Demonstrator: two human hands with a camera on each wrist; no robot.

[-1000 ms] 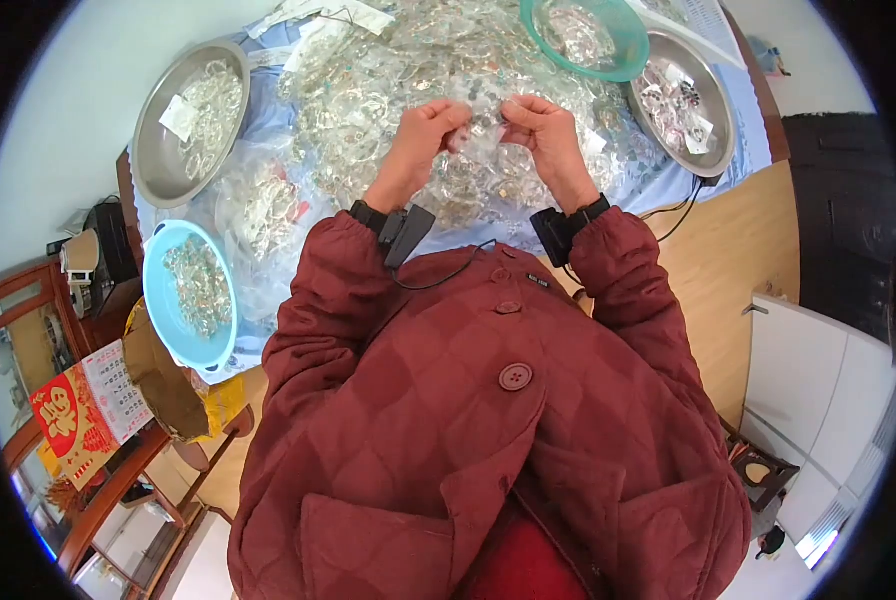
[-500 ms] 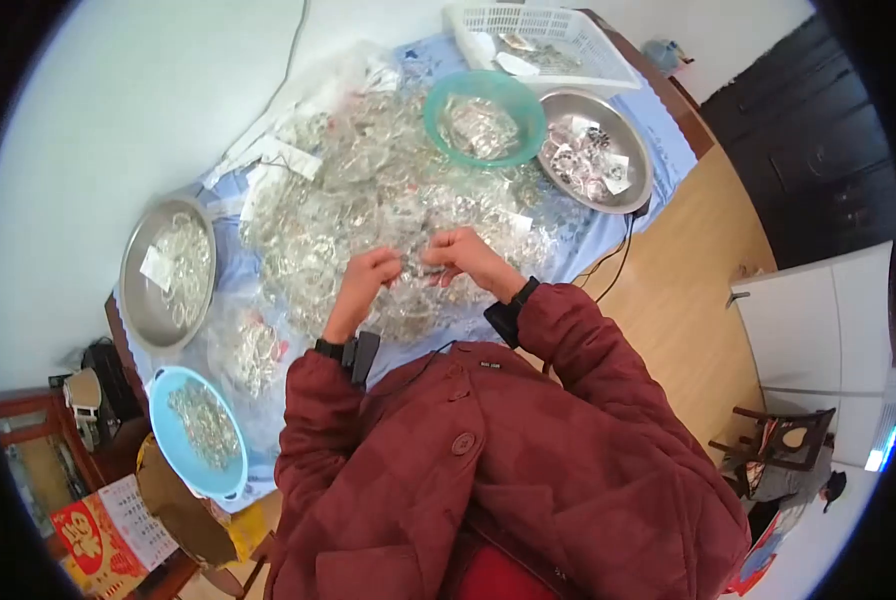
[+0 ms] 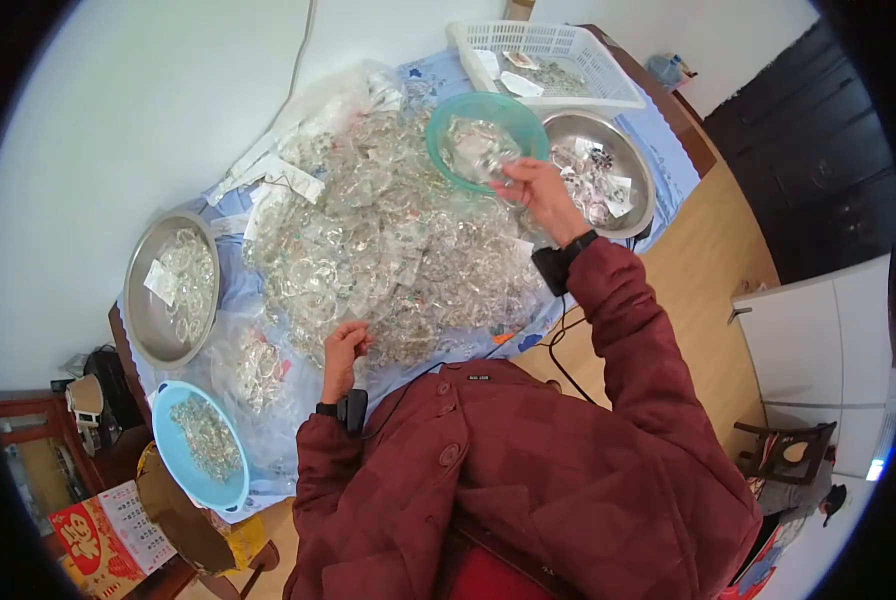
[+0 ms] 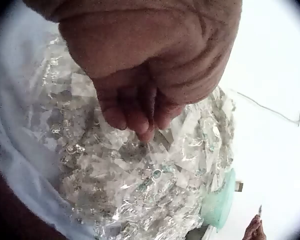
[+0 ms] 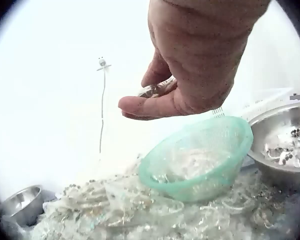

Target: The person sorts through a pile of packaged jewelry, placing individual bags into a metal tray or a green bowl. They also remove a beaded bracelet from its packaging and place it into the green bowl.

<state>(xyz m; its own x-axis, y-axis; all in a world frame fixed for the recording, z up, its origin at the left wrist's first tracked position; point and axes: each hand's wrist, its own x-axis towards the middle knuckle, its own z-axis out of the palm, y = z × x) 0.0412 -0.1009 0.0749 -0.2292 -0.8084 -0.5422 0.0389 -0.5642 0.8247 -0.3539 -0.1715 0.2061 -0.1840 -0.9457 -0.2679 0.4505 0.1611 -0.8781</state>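
Note:
My right hand (image 3: 546,198) is raised over the green plastic basket (image 3: 516,115), where several clear packets lie. Its thumb and fingers pinch a small clear packet (image 5: 150,91) with something silvery in it, mostly covered by the fingers in the right wrist view. Low at the front edge of a large heap of clear-bagged jewellery (image 3: 388,260), my left hand (image 3: 344,352) hovers with loosely curled fingers. Nothing shows in that hand; the left wrist view has its fingertips (image 4: 146,134) over the heap's bags.
Right of the green basket stands a steel bowl (image 3: 593,125) of carded beads, with a white basket (image 3: 613,78) behind. To the left are another steel bowl (image 3: 143,320), a light-blue basin (image 3: 166,452) and a plastic bag (image 3: 253,365). A cable (image 3: 568,378) hangs near the right sleeve.
Both hands were together over the heap. The right hand has moved up and right to the green basket with the packet; the left has drawn back toward the body. The view has shifted and turned.

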